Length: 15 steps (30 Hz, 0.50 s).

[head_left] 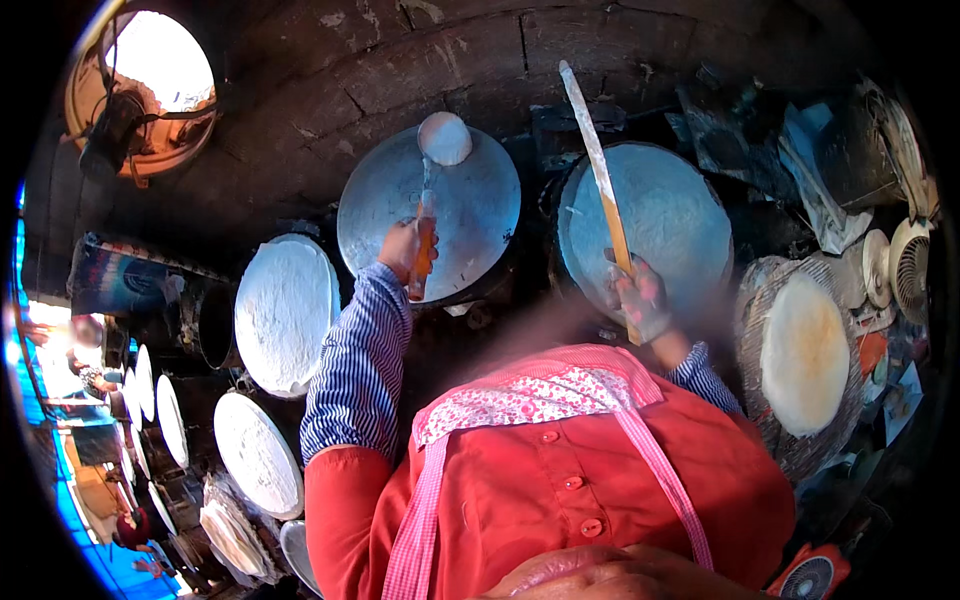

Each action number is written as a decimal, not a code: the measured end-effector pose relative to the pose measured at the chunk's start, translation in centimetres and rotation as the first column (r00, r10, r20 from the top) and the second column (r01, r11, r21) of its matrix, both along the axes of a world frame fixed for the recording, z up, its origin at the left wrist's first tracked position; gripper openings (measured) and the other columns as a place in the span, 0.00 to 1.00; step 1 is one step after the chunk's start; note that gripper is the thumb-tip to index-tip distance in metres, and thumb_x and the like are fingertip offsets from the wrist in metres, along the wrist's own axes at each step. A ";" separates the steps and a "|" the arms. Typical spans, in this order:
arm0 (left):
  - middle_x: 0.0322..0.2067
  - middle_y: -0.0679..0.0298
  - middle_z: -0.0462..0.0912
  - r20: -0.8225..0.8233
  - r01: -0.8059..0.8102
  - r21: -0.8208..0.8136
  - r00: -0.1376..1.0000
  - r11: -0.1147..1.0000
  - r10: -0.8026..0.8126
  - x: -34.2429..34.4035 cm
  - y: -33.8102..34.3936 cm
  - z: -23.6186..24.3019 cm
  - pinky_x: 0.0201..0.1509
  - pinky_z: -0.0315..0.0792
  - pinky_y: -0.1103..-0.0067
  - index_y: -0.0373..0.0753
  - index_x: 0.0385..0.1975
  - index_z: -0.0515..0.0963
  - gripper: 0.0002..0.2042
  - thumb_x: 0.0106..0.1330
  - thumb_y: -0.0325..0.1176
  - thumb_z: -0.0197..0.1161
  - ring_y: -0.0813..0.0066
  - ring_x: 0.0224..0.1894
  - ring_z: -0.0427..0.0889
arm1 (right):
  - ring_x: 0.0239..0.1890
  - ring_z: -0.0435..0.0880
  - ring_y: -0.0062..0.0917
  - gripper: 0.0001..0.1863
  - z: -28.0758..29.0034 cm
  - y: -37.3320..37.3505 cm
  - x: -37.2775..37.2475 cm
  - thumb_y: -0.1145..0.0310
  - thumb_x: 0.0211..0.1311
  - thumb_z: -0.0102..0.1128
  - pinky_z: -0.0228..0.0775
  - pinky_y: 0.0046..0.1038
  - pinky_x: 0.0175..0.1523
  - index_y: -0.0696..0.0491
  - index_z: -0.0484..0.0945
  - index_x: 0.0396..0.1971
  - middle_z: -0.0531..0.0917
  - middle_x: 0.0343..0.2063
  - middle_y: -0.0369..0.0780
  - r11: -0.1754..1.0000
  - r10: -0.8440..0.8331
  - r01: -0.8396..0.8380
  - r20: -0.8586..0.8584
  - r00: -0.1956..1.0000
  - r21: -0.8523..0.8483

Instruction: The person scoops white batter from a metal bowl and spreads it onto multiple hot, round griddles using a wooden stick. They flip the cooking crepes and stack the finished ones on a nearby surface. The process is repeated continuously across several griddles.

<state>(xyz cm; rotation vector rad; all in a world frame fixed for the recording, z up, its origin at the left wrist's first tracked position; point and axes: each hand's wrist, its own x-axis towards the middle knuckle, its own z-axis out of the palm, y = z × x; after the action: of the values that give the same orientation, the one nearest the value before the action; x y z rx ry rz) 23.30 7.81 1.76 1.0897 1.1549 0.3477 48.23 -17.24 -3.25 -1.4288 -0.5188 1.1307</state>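
My left hand (403,248) grips the orange handle of a ladle (422,243), whose white-coated cup (445,138) is over the far part of a round metal griddle (470,210). My right hand (640,298) is closed on a long flat wooden stick (590,140), its upper part coated white, held upright over a second round griddle (670,210) covered with a pale white layer. To the left, a round board bears a white disc (283,315). At my right, a thin round flatbread (805,355), browned in patches, lies on a crinkled round support (755,390).
More round white discs (255,455) and a stack of flatbreads (228,535) stand at left. Small figures of people show at the far left. An opening (160,55) is in the dark wall, upper left. Fans (912,270) and assorted clutter (830,170) crowd the right side.
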 end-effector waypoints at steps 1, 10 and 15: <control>0.18 0.66 0.67 -0.042 0.000 0.048 0.999 0.999 0.003 0.0 0.6 -1.7 0.17 0.64 0.80 0.36 0.26 0.67 0.09 0.57 0.36 0.51 0.76 0.16 0.67 | 0.22 0.68 0.13 0.19 -0.4 -0.1 0.0 0.78 0.55 0.44 0.62 0.15 0.25 0.53 0.65 0.49 0.71 0.26 0.32 0.999 -0.014 0.015 -0.041 0.999 0.030; 0.34 0.48 0.73 -0.670 0.581 0.724 0.720 0.372 0.180 -5.0 4.6 -4.8 0.37 0.68 0.61 0.37 0.42 0.65 0.17 0.51 0.29 0.52 0.46 0.34 0.74 | 0.19 0.70 0.12 0.14 -0.7 3.7 -3.9 0.71 0.58 0.46 0.61 0.12 0.22 0.50 0.65 0.45 0.72 0.26 0.31 0.998 -0.035 0.034 -0.016 0.999 -0.049; 0.38 0.52 0.71 -0.771 0.712 0.636 0.598 0.297 0.218 -8.4 7.1 -4.0 0.33 0.71 0.66 0.38 0.46 0.64 0.18 0.52 0.25 0.48 0.52 0.34 0.76 | 0.22 0.71 0.13 0.13 -0.9 6.7 -6.8 0.74 0.56 0.45 0.62 0.15 0.21 0.48 0.63 0.43 0.72 0.28 0.30 0.999 -0.026 0.040 -0.377 0.926 0.031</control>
<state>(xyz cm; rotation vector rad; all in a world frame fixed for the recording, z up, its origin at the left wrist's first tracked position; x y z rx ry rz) 14.92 14.92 -2.29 2.7409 1.4470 0.2375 41.44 -10.54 -4.17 -1.1436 -0.2403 1.3224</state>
